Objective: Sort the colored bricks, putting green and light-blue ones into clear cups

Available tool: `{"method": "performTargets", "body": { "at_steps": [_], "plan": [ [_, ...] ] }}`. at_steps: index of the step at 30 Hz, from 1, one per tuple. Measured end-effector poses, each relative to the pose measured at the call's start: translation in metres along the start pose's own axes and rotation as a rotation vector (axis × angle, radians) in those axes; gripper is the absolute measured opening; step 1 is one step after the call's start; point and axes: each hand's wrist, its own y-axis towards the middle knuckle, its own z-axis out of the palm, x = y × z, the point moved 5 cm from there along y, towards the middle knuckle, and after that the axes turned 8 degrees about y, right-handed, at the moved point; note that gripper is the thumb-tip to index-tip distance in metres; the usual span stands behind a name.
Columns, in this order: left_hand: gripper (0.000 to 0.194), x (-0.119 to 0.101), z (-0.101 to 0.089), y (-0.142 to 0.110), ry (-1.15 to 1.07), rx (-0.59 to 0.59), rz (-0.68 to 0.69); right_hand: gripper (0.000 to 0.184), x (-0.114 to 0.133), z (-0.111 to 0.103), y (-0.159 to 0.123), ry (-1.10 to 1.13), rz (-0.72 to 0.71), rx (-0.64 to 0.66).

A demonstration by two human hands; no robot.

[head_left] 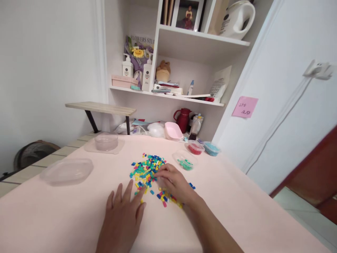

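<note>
A pile of small coloured pieces (pixel 147 168), blue, green, yellow and pink, spreads over the middle of the pink tabletop (pixel 226 207). My left hand (pixel 122 214) lies palm down at the pile's near left side, fingers apart, holding nothing. Over the right part of the pile, my right hand (pixel 176 184) has its fingertips drawn together among the pieces. Whatever is between them is too small or hidden to make out. More pieces show under and beside that hand. Just beyond it stands a clear tub (pixel 196 162) with some green pieces (pixel 185 164) inside.
Behind the green ones, two small tubs hold red pieces (pixel 195 147) and blue pieces (pixel 211 149). At left are a clear shallow container (pixel 67 171) and a round clear tub (pixel 106 142). A pink basket (pixel 173 130), red jug (pixel 183 120) and bottle (pixel 195 128) line the back edge.
</note>
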Motion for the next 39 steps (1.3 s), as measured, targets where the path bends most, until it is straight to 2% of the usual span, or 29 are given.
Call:
{"method": "performTargets", "body": {
  "at_steps": [3, 7, 9, 12, 17, 22, 25, 28, 34, 39],
  "plan": [
    [0.046, 0.000, 0.001, 0.001, -0.043, 0.006, 0.043, 0.036, 0.009, 0.020, 0.001, -0.016, -0.041, 0.137],
    [0.044, 0.002, 0.003, 0.001, -0.083, -0.020, 0.070, 0.036, -0.003, 0.024, -0.004, -0.082, -0.019, 0.212],
    [0.046, 0.004, 0.007, 0.000, -0.096, -0.073, 0.070, 0.032, -0.010, 0.020, -0.006, -0.107, 0.008, 0.191],
    [0.051, 0.007, 0.012, -0.003, -0.115, -0.216, 0.061, 0.030, -0.008, 0.017, -0.005, -0.114, 0.009, 0.169],
    [0.052, 0.008, 0.013, -0.009, -0.108, -0.444, 0.050, 0.028, 0.006, 0.028, -0.003, -0.099, -0.060, 0.278],
    [0.046, 0.009, 0.005, -0.009, -0.067, -0.497, 0.001, 0.035, -0.007, 0.024, -0.006, -0.162, -0.025, 0.231],
    [0.042, 0.013, 0.002, -0.011, -0.032, -0.424, -0.053, 0.030, -0.017, 0.016, -0.007, -0.185, 0.009, 0.189],
    [0.039, 0.014, 0.002, -0.014, 0.008, -0.265, -0.060, 0.029, -0.015, 0.011, -0.006, -0.196, 0.033, 0.159],
    [0.047, 0.009, -0.003, -0.016, 0.069, 0.035, -0.037, 0.048, 0.001, 0.026, -0.005, -0.189, -0.007, 0.275],
    [0.051, 0.001, -0.020, -0.003, 0.121, 0.271, 0.035, 0.028, -0.013, 0.012, -0.005, -0.363, 0.171, 0.268]
  ]
}}
